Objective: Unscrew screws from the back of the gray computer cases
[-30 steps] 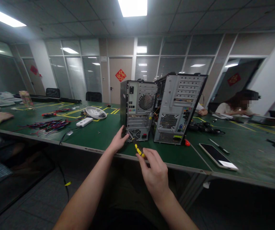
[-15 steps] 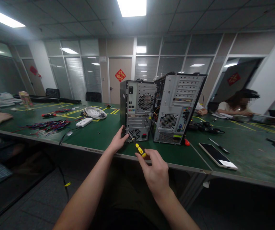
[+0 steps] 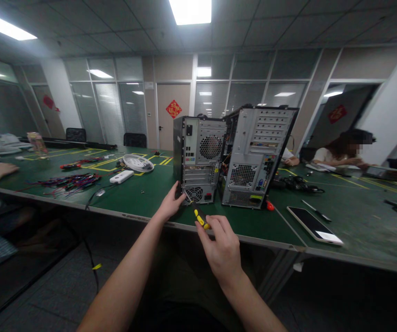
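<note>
A black and grey computer tower (image 3: 198, 157) stands upright with its back panel facing me. My left hand (image 3: 170, 203) grips its lower left corner, thumb on the back edge and fingers along the side. Between the fingers and thumb of my right hand (image 3: 223, 249) is the handle of a yellow and black screwdriver (image 3: 200, 216). Its thin shaft points up and left to the panel's lower left corner, beside my left thumb. The tip and any screw there are too small to make out. A second, grey computer tower (image 3: 235, 157) stands close on the right.
A phone (image 3: 312, 223) and a slim pointed tool (image 3: 318, 212) lie right, with black cables (image 3: 298, 184) behind. To the left are a white basket (image 3: 138, 162), a white power strip (image 3: 121, 177) and bundled wires (image 3: 69, 182). Co-workers sit at both sides.
The screwdriver handle has turned a little, and my right hand has shifted slightly left with it. My left hand and both towers have stayed put.
</note>
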Motion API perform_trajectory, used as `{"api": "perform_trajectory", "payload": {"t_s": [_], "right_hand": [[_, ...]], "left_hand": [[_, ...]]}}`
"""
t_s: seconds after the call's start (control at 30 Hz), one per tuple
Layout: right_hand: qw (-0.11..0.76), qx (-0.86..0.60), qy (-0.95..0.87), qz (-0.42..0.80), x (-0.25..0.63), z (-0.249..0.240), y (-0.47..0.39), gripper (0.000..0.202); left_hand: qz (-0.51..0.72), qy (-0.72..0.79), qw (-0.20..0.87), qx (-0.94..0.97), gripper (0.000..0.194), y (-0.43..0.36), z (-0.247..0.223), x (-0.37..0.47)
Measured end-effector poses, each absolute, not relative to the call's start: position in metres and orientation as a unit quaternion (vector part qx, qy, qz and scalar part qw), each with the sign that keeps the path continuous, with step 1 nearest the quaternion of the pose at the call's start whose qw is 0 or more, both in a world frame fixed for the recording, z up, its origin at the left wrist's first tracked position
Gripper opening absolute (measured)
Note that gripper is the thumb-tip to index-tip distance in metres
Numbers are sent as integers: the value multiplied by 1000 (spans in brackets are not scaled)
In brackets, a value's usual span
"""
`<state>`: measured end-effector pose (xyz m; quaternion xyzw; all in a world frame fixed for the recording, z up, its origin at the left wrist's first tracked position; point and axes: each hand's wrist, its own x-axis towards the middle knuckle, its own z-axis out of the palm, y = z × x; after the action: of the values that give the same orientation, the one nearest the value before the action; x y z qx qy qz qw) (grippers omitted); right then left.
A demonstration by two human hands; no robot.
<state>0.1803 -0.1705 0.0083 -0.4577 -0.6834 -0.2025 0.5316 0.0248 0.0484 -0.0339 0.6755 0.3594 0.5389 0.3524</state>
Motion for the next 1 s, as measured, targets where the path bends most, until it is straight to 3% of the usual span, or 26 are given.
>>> {"api": "perform_trajectory", "payload": {"t_s": [0.77, 1.0], "right_hand": [[549, -459, -676, -173, 179, 7, -167, 6], [525, -447, -707, -154, 180, 5, -167, 28]], "left_hand": [[537, 361, 349, 678, 83, 54, -39, 25], [540, 354, 349, 679, 82, 54, -39, 25]]}}
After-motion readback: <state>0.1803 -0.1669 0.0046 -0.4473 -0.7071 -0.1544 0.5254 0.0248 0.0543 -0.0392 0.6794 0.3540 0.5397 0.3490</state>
